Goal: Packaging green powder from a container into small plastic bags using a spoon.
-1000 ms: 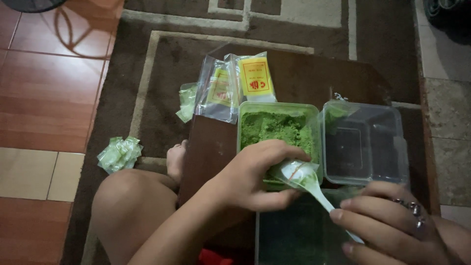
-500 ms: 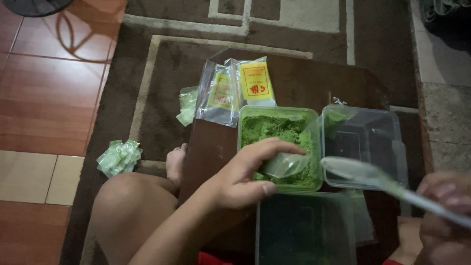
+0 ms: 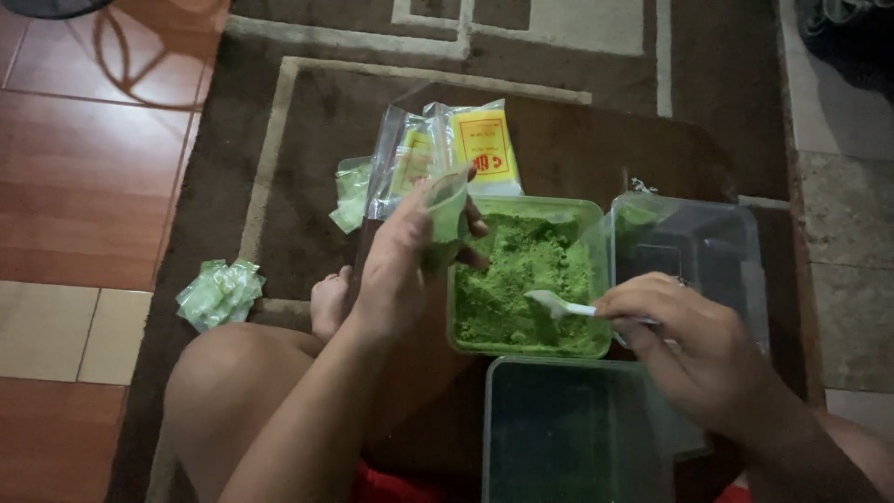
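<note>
Nearest lies a dark lid (image 3: 568,428) on the brown desk (image 3: 577,149). Just beyond it, the right hand (image 3: 694,349) has its fingers clamped on a white spoon (image 3: 568,305), whose bowl rests in the green powder (image 3: 521,279) filling a green tub (image 3: 461,279). The left hand (image 3: 400,261) pinches a small clear bag (image 3: 447,210) above the tub's left rim. An empty clear tub (image 3: 698,251) sits right of it; farther off, yellow packets (image 3: 484,144) lie on the desk, and green sachets (image 3: 219,291) on the carpet.
</note>
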